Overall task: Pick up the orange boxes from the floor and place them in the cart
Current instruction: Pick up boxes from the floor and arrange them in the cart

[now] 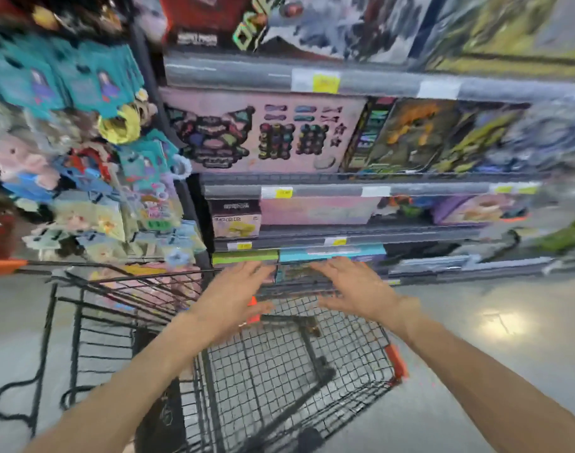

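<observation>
A black wire shopping cart (312,380) with orange corner trim stands right below me, its basket showing only bare mesh. Both arms reach out over it. My left hand (233,299) hovers above the cart's far rim with fingers spread and nothing in it. My right hand (354,289) is level with it, also spread and empty, palm facing left. A small orange piece (254,313) shows just under my left hand; I cannot tell what it is. No orange box on the floor is in view. The picture is blurred by motion.
Store shelves (345,188) packed with toy boxes rise straight ahead. Hanging packs and plush toys (67,152) fill a rack at left. A second cart edge with an orange handle (4,265) sits at far left. Shiny grey floor (495,325) spreads to the right.
</observation>
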The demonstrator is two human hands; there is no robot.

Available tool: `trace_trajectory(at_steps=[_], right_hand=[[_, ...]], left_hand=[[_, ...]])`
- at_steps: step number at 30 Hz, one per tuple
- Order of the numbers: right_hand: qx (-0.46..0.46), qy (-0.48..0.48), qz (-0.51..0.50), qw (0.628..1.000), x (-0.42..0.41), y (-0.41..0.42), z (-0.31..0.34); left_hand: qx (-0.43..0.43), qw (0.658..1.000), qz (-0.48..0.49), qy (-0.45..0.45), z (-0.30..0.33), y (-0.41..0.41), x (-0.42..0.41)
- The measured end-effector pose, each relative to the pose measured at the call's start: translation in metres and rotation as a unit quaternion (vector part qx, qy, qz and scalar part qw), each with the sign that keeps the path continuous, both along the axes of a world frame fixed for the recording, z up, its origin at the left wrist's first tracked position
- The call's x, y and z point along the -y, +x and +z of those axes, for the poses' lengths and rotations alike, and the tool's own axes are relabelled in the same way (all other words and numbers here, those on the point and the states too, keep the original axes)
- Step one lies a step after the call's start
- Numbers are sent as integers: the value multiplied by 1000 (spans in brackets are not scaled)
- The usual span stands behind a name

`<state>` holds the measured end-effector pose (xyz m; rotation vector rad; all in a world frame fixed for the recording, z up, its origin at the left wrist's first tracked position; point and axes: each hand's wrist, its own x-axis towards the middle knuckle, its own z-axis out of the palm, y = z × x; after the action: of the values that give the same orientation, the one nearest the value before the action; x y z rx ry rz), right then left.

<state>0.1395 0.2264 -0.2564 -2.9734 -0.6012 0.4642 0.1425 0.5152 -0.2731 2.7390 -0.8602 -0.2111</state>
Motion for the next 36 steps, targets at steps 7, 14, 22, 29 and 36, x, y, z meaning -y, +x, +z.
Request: trace_trajectory(at_steps=[7,14,22,29,36], right_hand=[[96,1,-114,989,138,-79,146],[177,-29,-262,948,303,-180,225],[223,-60,-404,885,496,-311,271],[216,-92,-495,837,634,-406,293],[219,-107,-562,791,766,-454,286]], left_hand=[[99,986,-136,-6,144,7,135],[134,946,-294,-18,226,8,347],[164,896,-409,-52,265,-49,598],[169,864,-465,-87,282,-120,787],[172,820,-536,-104,278,-159,957]])
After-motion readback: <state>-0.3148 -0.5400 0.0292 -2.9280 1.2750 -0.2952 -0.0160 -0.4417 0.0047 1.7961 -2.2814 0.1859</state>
